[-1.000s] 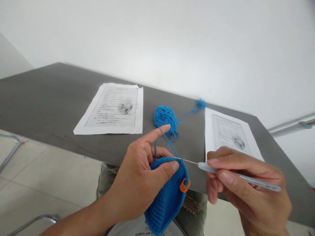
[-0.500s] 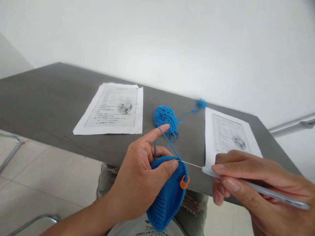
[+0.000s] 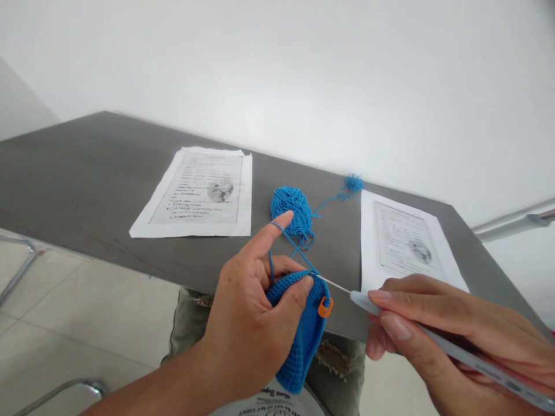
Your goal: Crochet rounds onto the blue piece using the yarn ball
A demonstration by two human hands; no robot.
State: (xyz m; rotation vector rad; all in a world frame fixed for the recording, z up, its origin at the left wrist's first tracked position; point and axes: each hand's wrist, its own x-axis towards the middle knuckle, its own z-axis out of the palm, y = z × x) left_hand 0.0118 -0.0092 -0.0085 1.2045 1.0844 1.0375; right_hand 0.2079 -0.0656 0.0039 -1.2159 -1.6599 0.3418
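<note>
Blue crocheted fabric (image 3: 303, 341) hangs from my left hand (image 3: 255, 300), pinched at its top edge between thumb and fingers. The raised index finger of that hand carries a strand of blue yarn, which runs down to the fabric's edge. An orange stitch marker (image 3: 325, 307) is clipped near the right side of the piece. My right hand (image 3: 442, 329) grips the pale handle of a crochet hook (image 3: 364, 302) like a pen. The thin metal shaft reaches the fabric's top edge beside my left thumb; its tip is hidden in the yarn.
On the grey table (image 3: 87, 185) lie a ball of blue yarn (image 3: 290, 205), a small yarn tangle (image 3: 354, 182), a printed sheet (image 3: 195, 196) on the left and another sheet (image 3: 407, 242) on the right. Metal chair tubing (image 3: 19, 271) stands at the left.
Both hands have shifted slightly left. The fabric has turned and its lower end has risen a little. My left index finger has moved up and left with its yarn.
</note>
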